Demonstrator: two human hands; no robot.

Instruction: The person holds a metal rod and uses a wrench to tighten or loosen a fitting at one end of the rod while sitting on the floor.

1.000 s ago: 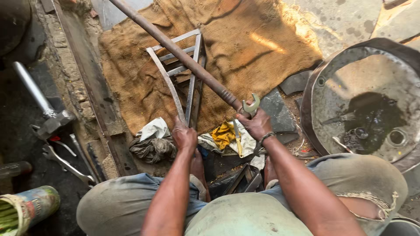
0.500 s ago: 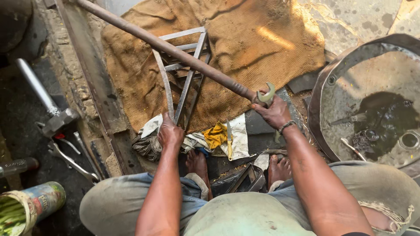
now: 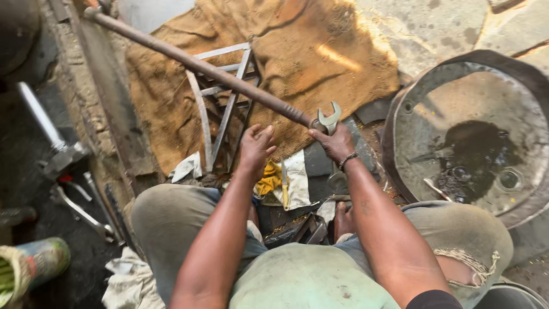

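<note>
A long rusty metal pipe (image 3: 217, 73) runs from the top left down to the middle, over a brown burlap sack (image 3: 297, 51). My right hand (image 3: 333, 141) grips the pipe's near end together with an open-end wrench (image 3: 329, 118) whose jaw sticks up beside it. My left hand (image 3: 255, 146) hovers just left of the pipe's end, fingers loosely apart, holding nothing. A metal frame of thin bars (image 3: 220, 100) lies on the sack under the pipe. My knees are bent and my feet rest on the ground below my hands.
A large dark metal basin (image 3: 434, 97) with oily liquid and small parts stands at the right. Rags and a yellow cloth (image 3: 269, 180) lie by my feet. Chrome tools (image 3: 54, 140) lie at the left, and a can (image 3: 31, 266) stands at the bottom left.
My left hand has lifted off the rags and moved up toward the pipe's end. My right hand keeps its grip on the pipe and wrench.
</note>
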